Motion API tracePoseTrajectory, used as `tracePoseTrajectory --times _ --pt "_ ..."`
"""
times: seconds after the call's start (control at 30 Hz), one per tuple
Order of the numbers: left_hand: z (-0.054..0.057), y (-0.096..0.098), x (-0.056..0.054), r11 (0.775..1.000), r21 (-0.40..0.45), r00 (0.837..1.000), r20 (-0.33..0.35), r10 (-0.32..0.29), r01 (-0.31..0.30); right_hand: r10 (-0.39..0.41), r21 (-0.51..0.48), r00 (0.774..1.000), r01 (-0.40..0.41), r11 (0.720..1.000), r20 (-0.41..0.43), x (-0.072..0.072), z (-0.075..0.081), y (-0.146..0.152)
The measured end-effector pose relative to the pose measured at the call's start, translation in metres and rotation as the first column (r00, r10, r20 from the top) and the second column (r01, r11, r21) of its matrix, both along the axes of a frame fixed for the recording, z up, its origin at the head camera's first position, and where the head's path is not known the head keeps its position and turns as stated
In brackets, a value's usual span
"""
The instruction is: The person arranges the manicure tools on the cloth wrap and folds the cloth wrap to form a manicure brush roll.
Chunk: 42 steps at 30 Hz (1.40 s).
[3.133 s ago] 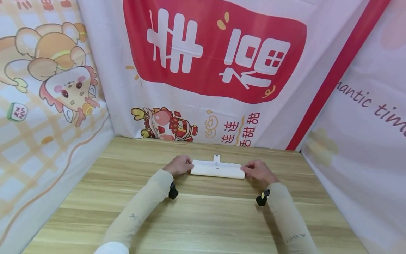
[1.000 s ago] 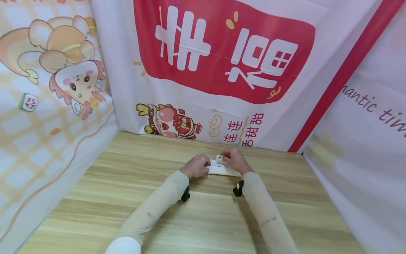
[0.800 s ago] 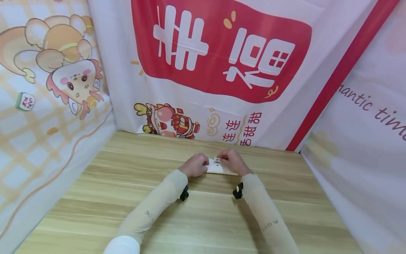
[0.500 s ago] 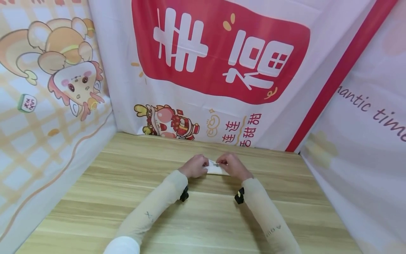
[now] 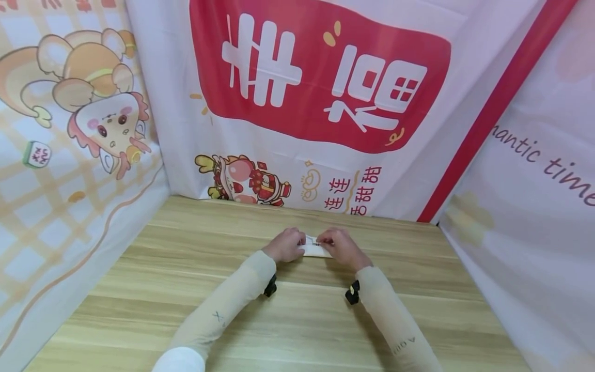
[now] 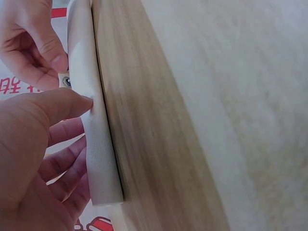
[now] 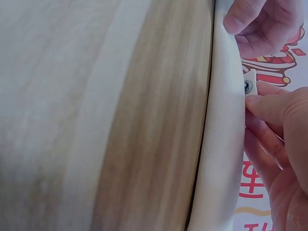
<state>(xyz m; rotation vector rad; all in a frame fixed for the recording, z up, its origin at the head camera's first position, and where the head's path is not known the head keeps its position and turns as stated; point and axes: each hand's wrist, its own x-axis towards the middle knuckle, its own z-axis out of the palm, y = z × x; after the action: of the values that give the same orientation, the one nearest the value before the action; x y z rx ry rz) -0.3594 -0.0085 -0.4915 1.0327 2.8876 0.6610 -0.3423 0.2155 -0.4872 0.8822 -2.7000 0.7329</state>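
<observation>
A white rolled-up cloth case (image 5: 317,251) with a short snap strap lies crosswise near the back of the table. My left hand (image 5: 285,245) grips its left part, and in the left wrist view the thumb presses the front of the roll (image 6: 100,154) while the fingers lie behind it. My right hand (image 5: 343,247) is at the middle of the roll. Between its thumb and fingers it pinches the strap end (image 7: 250,82), which carries a metal snap. In the head view the hands hide both ends of the roll.
The wood-grain table (image 5: 297,320) ends at a white hanging cloth (image 5: 297,150) with red print, just behind the roll. Printed cloths also hang at the left (image 5: 93,206) and right (image 5: 520,206). A small black wrist camera (image 5: 353,293) sits under each forearm.
Both hands have moved inward from the roll's ends. The right hand took hold of the strap, which stood out behind the roll, and brought it forward and down toward the roll.
</observation>
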Motion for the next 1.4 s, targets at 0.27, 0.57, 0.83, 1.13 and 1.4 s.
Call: tracePoseTrajectory --times 0.27,0.57,0.83,1.13,1.4 --pt "0.0005 0.0002 0.0005 1.000 -0.018 1.000 0.005 0.018 -0.018 -0.014 0.083 0.998 0.009 0.996 0.061 0.0068 0.0069 -0.0028" --pt "0.0000 0.0010 -0.0005 0.999 -0.036 1.000 0.004 0.023 -0.023 -0.003 0.188 1.000 -0.002 0.982 0.027 0.0078 0.0060 -0.0021" --pt "0.0025 0.0013 0.0024 0.999 -0.039 1.000 0.015 0.022 -0.021 0.072 0.276 0.990 -0.037 0.960 -0.119 0.0100 0.0056 -0.0033" --pt "0.0023 0.0019 0.0046 0.998 -0.051 0.999 0.024 0.030 -0.029 0.036 0.250 0.997 -0.017 0.968 -0.074 0.0086 0.0011 -0.0025" --pt "0.0057 0.0033 0.0059 0.999 -0.036 0.999 0.018 0.026 -0.026 0.032 0.241 0.996 -0.010 0.971 -0.088 0.0087 0.0012 -0.0020"
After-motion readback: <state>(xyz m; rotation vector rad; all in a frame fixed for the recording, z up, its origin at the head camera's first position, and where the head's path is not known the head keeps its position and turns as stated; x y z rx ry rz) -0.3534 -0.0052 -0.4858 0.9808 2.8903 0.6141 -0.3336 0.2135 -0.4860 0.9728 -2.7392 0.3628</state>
